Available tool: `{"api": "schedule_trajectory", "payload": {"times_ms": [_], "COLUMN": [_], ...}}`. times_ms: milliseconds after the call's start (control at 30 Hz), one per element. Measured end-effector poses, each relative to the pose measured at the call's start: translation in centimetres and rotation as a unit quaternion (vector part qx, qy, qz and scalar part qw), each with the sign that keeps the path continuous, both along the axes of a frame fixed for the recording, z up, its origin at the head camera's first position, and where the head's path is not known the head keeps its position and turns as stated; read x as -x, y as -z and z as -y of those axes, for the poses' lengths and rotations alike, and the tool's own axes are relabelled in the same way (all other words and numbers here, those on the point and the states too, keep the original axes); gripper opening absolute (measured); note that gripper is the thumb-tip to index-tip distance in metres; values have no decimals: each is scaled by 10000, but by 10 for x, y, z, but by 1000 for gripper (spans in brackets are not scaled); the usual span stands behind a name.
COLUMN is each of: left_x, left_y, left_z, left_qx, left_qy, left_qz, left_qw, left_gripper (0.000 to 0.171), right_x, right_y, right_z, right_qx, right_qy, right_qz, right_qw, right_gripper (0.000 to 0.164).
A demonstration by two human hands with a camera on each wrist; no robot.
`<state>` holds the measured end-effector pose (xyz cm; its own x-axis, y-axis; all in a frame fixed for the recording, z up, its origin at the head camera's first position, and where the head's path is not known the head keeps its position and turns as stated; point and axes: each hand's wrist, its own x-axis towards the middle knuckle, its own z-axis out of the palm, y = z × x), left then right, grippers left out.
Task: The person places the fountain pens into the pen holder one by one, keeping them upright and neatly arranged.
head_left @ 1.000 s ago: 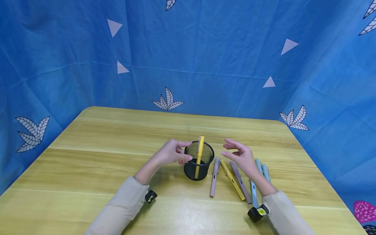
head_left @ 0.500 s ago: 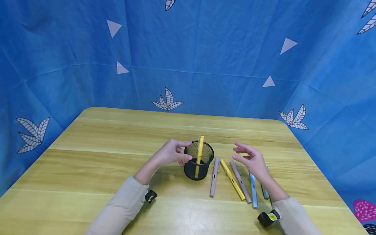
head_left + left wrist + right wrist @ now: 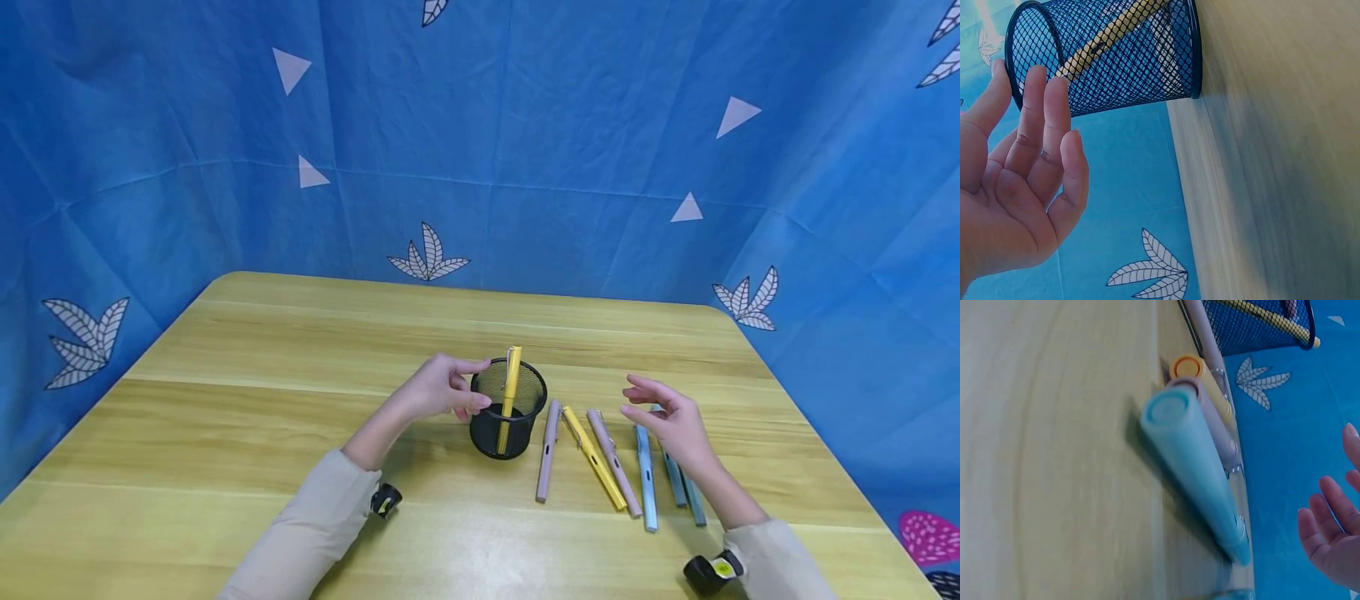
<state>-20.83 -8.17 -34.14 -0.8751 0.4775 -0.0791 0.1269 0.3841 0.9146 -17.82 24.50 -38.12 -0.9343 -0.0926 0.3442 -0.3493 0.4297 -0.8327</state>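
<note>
The black mesh pen holder (image 3: 491, 435) stands upright on the table, with one yellow pen (image 3: 512, 385) leaning inside. My left hand (image 3: 435, 392) holds its left side, thumb and forefinger spread along the rim; the left wrist view shows the other fingers (image 3: 1074, 169) loosely bent beside the mesh. To the right, my right hand (image 3: 678, 429) hovers over the blue pens with fingers relaxed and nothing in them. Below it lie a light blue pen (image 3: 647, 487) and two darker blue pens (image 3: 673, 482), partly covered by the hand in the head view.
Between the holder and the blue pens lie a purple pen (image 3: 548, 457), a yellow pen (image 3: 600, 468) and another purple pen (image 3: 617, 471). The wooden table (image 3: 262, 350) ends at a blue patterned curtain (image 3: 480, 125).
My right hand has moved away from the holder, rightward and slightly nearer, from above the purple pens to the blue ones. The left hand and holder stay put.
</note>
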Motion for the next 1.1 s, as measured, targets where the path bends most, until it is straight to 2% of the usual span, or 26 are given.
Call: {"api": "schedule_trajectory", "payload": {"times_ms": [200, 667, 967, 1100], "left_x": [0, 1, 0, 0], "left_y": [0, 2, 2, 1], "left_z": [0, 1, 1, 1], "left_qx": [12, 8, 0, 26], "left_qy": [0, 11, 50, 22], "left_qz": [-32, -31, -72, -66], "left_qw": [10000, 10000, 10000, 10000], "left_gripper": [59, 59, 59, 59], "right_x": [-3, -13, -16, -17], "right_y": [1, 8, 11, 11], "right_z": [-11, -35, -48, -53], "right_qx": [-218, -366, -844, -894], "right_qy": [124, 261, 417, 453], "right_qz": [85, 106, 258, 252], "right_qw": [9996, 9989, 9952, 9946], "right_gripper": [42, 43, 45, 45]}}
